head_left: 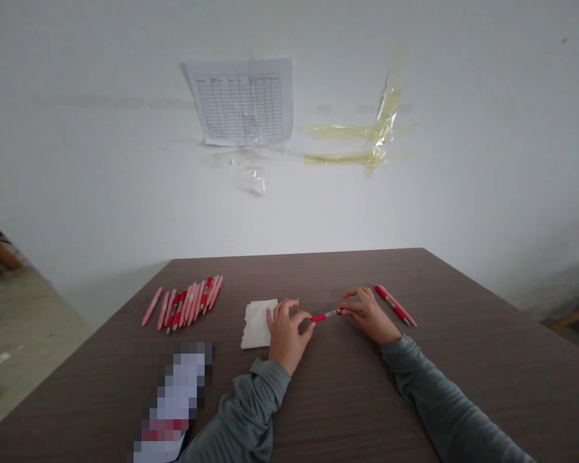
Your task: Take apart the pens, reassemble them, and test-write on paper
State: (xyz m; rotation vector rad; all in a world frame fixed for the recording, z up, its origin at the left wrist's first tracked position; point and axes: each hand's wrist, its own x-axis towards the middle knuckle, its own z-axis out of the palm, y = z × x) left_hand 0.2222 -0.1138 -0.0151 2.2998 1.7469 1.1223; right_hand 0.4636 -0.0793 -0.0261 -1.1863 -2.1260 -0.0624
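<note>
Between my two hands a red pen [320, 318] with a silvery section is held nearly level above the table. My left hand [289, 331] pinches its left end between thumb and finger. The right end sits in the closed fingertips of my right hand [370, 316]. Under and beside my left hand lies a folded white paper [257, 328] with ragged edges, partly covered by the fingers. To the right of my right hand, a red pen [390, 303] and a pink pen [405, 312] lie side by side.
A row of several pink and red pens [188, 305] lies on the left of the dark wooden table [328, 399]. Nearer me is a blurred-out flat object [176, 392]. A printed sheet [246, 103] and yellowed tape [383, 128] are on the wall behind.
</note>
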